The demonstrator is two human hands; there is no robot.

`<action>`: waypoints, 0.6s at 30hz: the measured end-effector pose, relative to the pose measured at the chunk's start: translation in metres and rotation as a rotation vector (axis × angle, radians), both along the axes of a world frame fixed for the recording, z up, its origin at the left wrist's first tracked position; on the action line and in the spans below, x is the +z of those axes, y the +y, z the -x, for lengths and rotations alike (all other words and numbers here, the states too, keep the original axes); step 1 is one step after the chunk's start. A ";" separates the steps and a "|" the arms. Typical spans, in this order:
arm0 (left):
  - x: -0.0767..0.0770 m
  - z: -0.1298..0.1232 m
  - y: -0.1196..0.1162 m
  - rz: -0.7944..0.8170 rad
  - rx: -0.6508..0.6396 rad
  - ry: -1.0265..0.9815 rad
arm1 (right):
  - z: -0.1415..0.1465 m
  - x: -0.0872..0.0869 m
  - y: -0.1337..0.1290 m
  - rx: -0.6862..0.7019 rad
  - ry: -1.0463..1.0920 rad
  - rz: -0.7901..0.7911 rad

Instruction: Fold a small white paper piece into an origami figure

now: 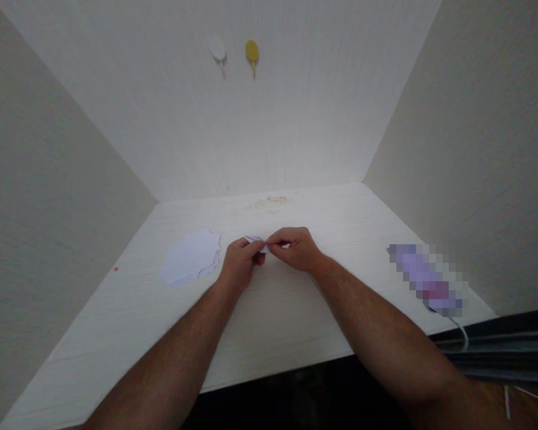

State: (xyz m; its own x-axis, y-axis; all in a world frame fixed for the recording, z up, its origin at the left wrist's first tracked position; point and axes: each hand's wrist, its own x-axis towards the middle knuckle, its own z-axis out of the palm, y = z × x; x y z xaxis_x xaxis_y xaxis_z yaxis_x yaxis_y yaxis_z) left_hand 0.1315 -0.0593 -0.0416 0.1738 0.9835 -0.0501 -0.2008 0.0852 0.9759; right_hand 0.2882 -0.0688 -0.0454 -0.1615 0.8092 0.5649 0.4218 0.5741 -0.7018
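Note:
Near the middle of the white tabletop, my left hand grips a small folded piece of white paper between thumb and fingers. My right hand pinches the right end of that same paper with thumb and forefinger, so the fingertips of both hands almost meet. Much of the paper is hidden behind the fingers. To the left of my left hand lies a loose stack of white paper sheets with uneven, overlapping edges.
At the right edge of the table lies a pixelated flat device with a white cable. Walls close in the back and sides. A white hook and a yellow hook hang on the back wall. Crumb-like marks show near it.

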 end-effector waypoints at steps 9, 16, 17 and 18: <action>-0.002 0.002 0.000 0.002 0.026 0.060 | -0.001 0.006 -0.002 -0.007 -0.035 -0.079; -0.003 0.003 0.002 -0.040 0.058 0.113 | 0.001 0.006 -0.004 -0.011 -0.049 -0.059; -0.005 0.004 0.003 -0.064 0.064 0.136 | 0.002 0.006 -0.004 -0.011 -0.046 -0.045; -0.006 0.005 0.004 -0.089 0.071 0.164 | 0.002 0.006 -0.004 -0.013 -0.042 -0.029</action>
State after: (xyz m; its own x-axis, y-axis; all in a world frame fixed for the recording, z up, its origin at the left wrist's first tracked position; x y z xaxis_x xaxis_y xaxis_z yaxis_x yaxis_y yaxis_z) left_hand 0.1269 -0.0552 -0.0476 0.1004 0.9948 0.0152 -0.0412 -0.0111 0.9991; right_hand 0.2858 -0.0733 -0.0390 -0.1748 0.7945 0.5815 0.4579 0.5885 -0.6663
